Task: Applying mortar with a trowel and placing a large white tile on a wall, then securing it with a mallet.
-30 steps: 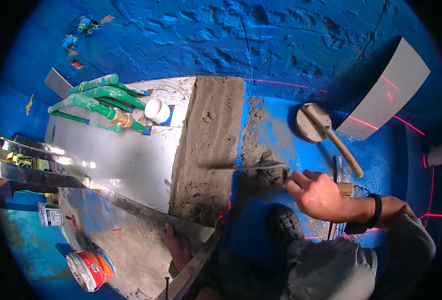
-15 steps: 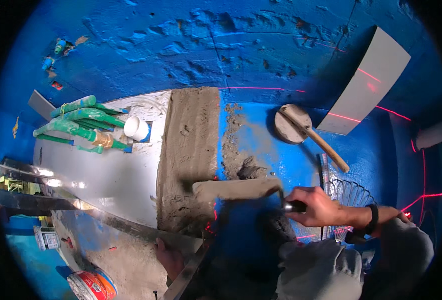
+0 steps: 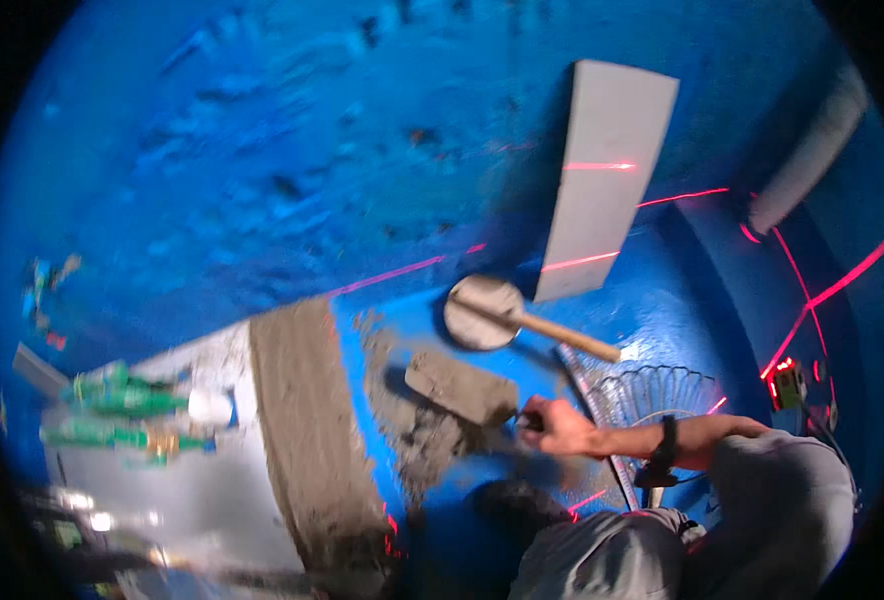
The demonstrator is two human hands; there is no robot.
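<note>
My right hand [image 3: 560, 428] is closed around the handle of a trowel [image 3: 462, 388]. Grey mortar coats the flat blade, which hovers over a rough patch of loose mortar [image 3: 427, 445] on the blue floor. Left of that patch runs a smooth, wide band of spread mortar [image 3: 307, 430], bordering white tiles [image 3: 177, 505]. A blue strip of floor shows between band and patch. My left hand does not show; the lower left is blurred.
A round pale object [image 3: 477, 325] has a wooden handle [image 3: 572, 338] across it. One pale tile [image 3: 602, 190] leans on the blue wall. Beside my right forearm stands a wire rack [image 3: 652, 390]; a laser level [image 3: 787, 385] casts red lines. Green wrapped pipes [image 3: 122, 392] rise at left.
The view has swung to the right. The trowel has gone from the mortar band's edge to over the loose patch, its blade now angled. My left hand has left the view.
</note>
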